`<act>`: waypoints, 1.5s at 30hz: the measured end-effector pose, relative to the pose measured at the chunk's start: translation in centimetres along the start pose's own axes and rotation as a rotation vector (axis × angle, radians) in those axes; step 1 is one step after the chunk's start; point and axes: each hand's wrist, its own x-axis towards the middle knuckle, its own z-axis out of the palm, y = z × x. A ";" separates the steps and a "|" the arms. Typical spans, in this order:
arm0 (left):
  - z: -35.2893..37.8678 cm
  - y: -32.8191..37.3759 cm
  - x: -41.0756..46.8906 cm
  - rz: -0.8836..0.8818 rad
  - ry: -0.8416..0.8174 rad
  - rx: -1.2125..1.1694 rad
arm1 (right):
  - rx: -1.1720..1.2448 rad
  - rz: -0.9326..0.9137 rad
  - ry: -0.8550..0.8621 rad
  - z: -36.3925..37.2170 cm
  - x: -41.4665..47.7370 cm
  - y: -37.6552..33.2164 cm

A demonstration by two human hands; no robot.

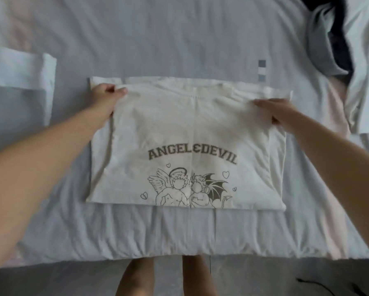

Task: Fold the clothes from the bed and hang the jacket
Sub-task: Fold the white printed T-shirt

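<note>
Bare legs [136, 278] stand right against the near edge of the bed [179, 39], so the person is squared up to the white T-shirt [179, 129] that lies flat on the cover in front of them. It is laid print upward, and the sides look already turned in, which has made it a tidy rectangle.

Both arms reach over the T-shirt to its far end. The left hand [108, 94] has its grip clamped on the far-left corner, cloth pinched between thumb and curled fingers. The right hand [279, 112] grips the far-right edge, fingers on top and the thumb seemingly tucked beneath. Holding the two corners level like this keeps the edge straight. My guess is that the far end is about to be brought over toward the near hem, or smoothed before that fold.

Left of the T-shirt and well apart from it sits a pale folded cloth [19, 77], probably set there to keep finished pieces out of the working space. Beyond the T-shirt's far-right corner is a loose heap of clothes [332, 50], white, grey and dark. The jacket may be among them, but I cannot tell which piece it is.
</note>
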 end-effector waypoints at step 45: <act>-4.5 -13.0 -20.5 0.046 0.099 0.287 | -0.330 0.032 0.201 1.2 -15.0 16.9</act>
